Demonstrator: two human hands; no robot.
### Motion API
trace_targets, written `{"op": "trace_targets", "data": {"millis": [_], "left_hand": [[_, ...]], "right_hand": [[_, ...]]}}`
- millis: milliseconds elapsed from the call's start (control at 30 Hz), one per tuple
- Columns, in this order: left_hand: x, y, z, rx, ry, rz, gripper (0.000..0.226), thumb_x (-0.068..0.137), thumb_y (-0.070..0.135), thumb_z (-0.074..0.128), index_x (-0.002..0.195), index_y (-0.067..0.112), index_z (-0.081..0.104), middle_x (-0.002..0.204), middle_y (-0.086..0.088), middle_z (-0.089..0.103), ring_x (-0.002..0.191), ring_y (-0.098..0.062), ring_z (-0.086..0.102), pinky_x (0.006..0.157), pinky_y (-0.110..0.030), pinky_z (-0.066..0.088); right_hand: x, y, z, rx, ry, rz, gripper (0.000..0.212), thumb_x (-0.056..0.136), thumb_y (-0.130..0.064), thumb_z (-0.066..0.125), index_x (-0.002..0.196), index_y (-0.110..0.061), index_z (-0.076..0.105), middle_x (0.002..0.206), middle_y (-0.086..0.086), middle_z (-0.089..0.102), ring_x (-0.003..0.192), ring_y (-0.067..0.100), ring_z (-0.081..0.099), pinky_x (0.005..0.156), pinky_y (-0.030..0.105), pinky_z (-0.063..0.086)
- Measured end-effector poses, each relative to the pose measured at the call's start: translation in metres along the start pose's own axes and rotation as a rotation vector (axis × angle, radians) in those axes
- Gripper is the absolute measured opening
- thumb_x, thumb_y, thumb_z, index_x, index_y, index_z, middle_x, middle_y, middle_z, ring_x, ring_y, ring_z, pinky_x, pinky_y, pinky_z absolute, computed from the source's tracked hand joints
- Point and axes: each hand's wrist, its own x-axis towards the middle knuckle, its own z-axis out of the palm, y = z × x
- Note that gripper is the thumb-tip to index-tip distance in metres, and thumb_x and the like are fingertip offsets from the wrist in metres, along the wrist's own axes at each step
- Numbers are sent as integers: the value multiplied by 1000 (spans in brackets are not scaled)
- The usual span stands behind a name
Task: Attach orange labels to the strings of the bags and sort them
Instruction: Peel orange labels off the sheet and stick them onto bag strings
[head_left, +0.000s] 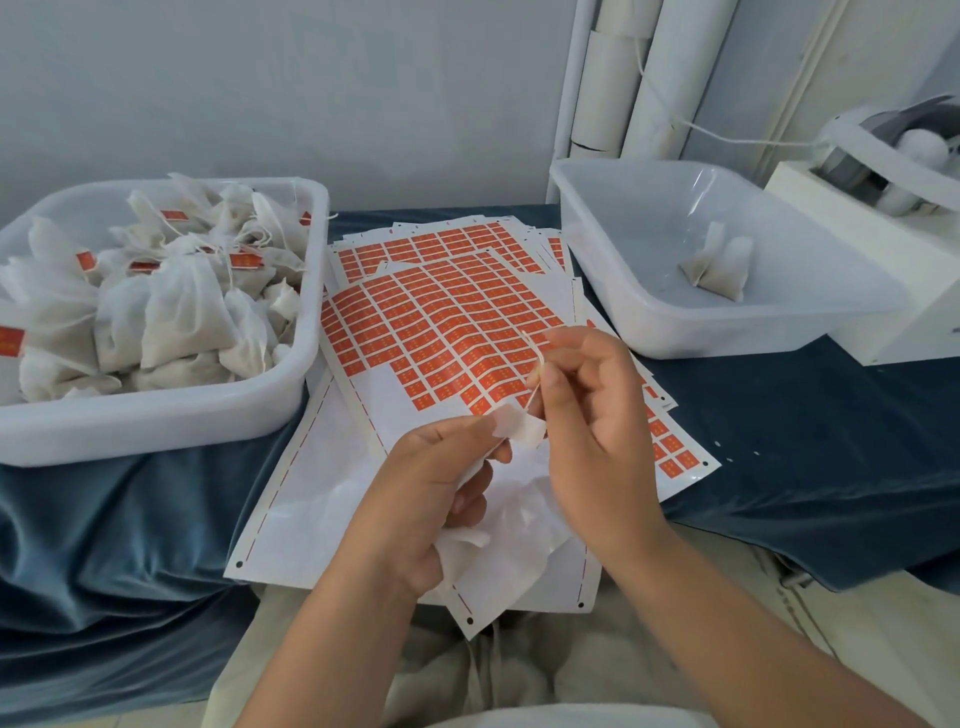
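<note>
My left hand (431, 499) grips a white mesh bag (511, 525) in front of me, its top corner pinched near my fingertips. My right hand (582, 415) pinches the bag's thin string (535, 364), which runs up from the bag's top. Under both hands lie sheets of orange labels (447, 322), partly peeled, with bare white backing near me. The white tub (171, 415) on the left is piled with bags that carry orange labels. The white tub (649, 317) on the right holds two unlabelled bags (719, 262).
A blue cloth (810, 426) covers the table. A white machine (893, 218) with a spool and a cord stands at the far right behind the right tub. White tubes lean on the wall behind. My lap is at the bottom.
</note>
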Motion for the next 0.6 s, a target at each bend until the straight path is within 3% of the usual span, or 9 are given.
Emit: {"op": "trace_targets", "data": {"millis": [100, 167, 300, 433, 600], "left_hand": [[-1, 1, 2, 31, -13, 29, 42, 75, 53, 87, 76, 13, 74, 78, -12, 46, 51, -11, 32, 50, -23, 35], [-2, 2, 3, 42, -18, 40, 43, 67, 58, 82, 70, 16, 73, 69, -5, 50, 49, -9, 33, 49, -22, 35], [-1, 2, 3, 88, 9, 65, 37, 70, 56, 78, 68, 19, 75, 60, 3, 51, 48, -8, 36, 49, -20, 36], [0, -1, 2, 131, 42, 129, 56, 58, 66, 80, 78, 14, 78, 70, -5, 53, 55, -12, 35, 51, -25, 35], [0, -1, 5, 161, 69, 152, 41, 61, 61, 79, 78, 25, 83, 63, 8, 62, 45, -3, 41, 45, -16, 37]], "right_hand": [[1, 1, -1, 2, -14, 29, 28, 108, -23, 54, 118, -49, 56, 103, -13, 67, 94, 20, 69, 84, 25, 59], [2, 3, -2, 13, -18, 60, 23, 108, -25, 55, 120, -45, 56, 105, -11, 68, 96, 20, 70, 84, 26, 59], [2, 3, -1, 25, -40, 119, 22, 107, -31, 55, 120, -49, 54, 107, -12, 68, 100, 17, 71, 86, 26, 60], [3, 1, -1, 41, -41, 170, 20, 105, -35, 56, 122, -46, 56, 103, -13, 68, 97, 15, 71, 86, 26, 60], [4, -1, -3, 68, -60, 197, 20, 107, -29, 57, 123, -40, 58, 103, -13, 69, 95, 12, 71, 83, 22, 58]]}}
